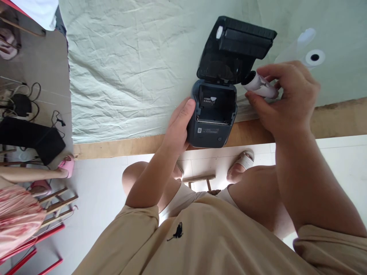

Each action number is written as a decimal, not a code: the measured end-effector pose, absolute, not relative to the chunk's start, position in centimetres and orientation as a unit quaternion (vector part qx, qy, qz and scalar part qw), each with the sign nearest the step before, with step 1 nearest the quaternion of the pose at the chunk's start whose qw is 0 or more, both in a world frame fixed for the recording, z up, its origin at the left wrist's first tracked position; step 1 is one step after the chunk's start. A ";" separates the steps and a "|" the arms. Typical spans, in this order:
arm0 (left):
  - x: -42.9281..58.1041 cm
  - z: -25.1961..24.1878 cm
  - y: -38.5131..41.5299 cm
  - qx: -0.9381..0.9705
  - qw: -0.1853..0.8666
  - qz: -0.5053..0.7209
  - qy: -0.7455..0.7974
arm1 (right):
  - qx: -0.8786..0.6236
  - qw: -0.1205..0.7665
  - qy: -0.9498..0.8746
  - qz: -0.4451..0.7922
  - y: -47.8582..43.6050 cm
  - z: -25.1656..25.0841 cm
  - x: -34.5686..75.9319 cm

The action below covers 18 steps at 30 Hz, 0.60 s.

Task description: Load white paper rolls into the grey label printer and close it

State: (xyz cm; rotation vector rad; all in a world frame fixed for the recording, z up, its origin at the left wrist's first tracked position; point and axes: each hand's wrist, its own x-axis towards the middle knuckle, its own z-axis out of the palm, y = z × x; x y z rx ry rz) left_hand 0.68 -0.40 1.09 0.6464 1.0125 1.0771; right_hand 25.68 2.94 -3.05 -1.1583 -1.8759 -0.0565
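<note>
A small dark portable printer [212, 131] is held near the table's front edge, its hinged lid [243, 42] swung up and its paper bay bare. My left hand [181, 122] grips the printer's left side, thumb along the edge. In my right hand [289, 91], a small paper roll [262, 84] with a dark core is pinched between thumb and fingers. The roll is just right of the printer, by the lid's hinge; a torn patch shows on its paper. Whether the roll touches the printer, I cannot tell.
Another white paper roll [314, 57] stands on the pale green cloth [129, 68], beyond my right hand, with a loose strip beside it. A wooden edge [120, 148] runs along the table front. At left are cables, a black box-like object [34, 135] and another person's foot in a pink sandal [67, 166].
</note>
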 end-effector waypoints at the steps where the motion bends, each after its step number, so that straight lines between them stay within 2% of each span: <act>1: 0.7 1.3 -0.5 0.294 0.686 0.485 0.455 | -0.471 0.463 -0.750 -0.031 3.1 -3.0 25.7; 4: 0.7 1.7 -0.7 0.313 0.687 0.483 0.443 | -0.456 0.542 -0.704 -0.055 2.9 -2.0 25.0; 7: 0.5 1.7 -0.8 0.328 0.692 0.479 0.429 | -0.410 0.596 -0.690 -0.017 1.6 0.2 22.9; 10: 0.5 1.7 -0.8 0.339 0.684 0.494 0.416 | -0.407 0.564 -0.717 0.044 0.0 2.0 20.1; 18: 0.5 1.7 -1.0 0.367 0.671 0.489 0.419 | -0.451 0.442 -0.775 0.003 0.8 1.4 18.5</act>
